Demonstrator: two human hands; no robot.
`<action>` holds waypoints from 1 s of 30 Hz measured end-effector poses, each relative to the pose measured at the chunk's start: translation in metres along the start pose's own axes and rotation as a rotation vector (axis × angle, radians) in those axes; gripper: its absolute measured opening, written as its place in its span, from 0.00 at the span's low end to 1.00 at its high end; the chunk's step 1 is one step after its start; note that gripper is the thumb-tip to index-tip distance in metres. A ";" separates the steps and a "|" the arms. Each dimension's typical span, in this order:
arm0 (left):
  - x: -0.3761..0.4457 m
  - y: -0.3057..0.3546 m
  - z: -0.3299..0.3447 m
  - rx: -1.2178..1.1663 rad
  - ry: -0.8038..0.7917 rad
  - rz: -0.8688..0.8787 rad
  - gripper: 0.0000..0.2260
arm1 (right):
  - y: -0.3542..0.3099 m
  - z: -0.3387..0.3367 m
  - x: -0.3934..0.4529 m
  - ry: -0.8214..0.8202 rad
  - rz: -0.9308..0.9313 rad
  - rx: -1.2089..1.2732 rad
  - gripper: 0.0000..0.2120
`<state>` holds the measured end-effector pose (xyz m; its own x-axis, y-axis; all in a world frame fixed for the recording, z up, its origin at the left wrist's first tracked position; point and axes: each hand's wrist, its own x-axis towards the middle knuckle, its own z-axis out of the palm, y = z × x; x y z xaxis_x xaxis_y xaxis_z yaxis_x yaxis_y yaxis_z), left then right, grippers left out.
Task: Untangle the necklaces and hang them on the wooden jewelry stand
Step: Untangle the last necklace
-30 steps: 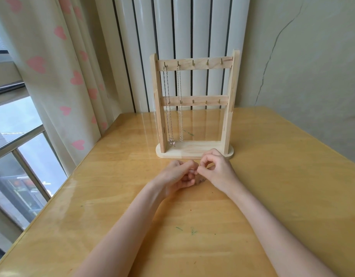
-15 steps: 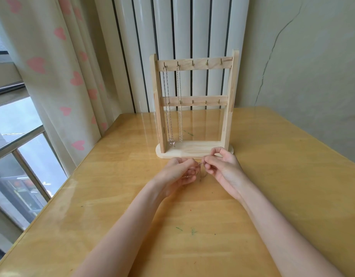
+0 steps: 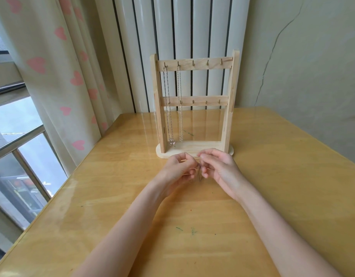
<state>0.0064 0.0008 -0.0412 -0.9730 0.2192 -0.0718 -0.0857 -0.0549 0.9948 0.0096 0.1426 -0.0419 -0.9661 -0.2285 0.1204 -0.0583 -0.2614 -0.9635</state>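
Seen from the head camera, a glossy honey-coloured wooden table (image 3: 272, 196) fills the lower part of the scene, pushed into a corner of a room. On the left hangs a cream curtain (image 3: 58, 76) printed with pink hearts, and beside it is a window (image 3: 14, 156) with a metal frame. Behind the table stands a tall white radiator (image 3: 182, 37) with vertical columns, and on the right is a pale wall (image 3: 312, 66) with a long thin crack running down it. At the far side of the table, upright on an oval base, stands the wooden jewelry stand (image 3: 230, 100), which has two posts and two crossbars, each crossbar carrying a row of small hooks. Two silver necklaces already hang from the top crossbar: the first necklace (image 3: 168, 108) from the leftmost hook, with a small pendant resting near the base, and the second necklace (image 3: 180, 108) from the next hook, just beside it. Both arms reach forward from the bottom of the view, bare to the elbow. The left hand (image 3: 179, 169) and the right hand (image 3: 218, 166) meet just in front of the stand's base, held slightly above the tabletop. Their fingers are curled inward, and the fingertips of both hands pinch a thin tangled chain (image 3: 199, 169) between them, with a short length dangling down between the hands toward the table.
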 end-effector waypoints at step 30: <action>0.003 0.001 0.008 0.830 0.039 0.508 0.13 | 0.009 -0.004 0.000 0.110 0.059 -0.322 0.09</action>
<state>0.0053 0.0095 -0.0399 -0.8601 0.3257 0.3925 0.5098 0.5736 0.6412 0.0080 0.1440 -0.0511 -0.9905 -0.1271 0.0528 -0.0611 0.0628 -0.9962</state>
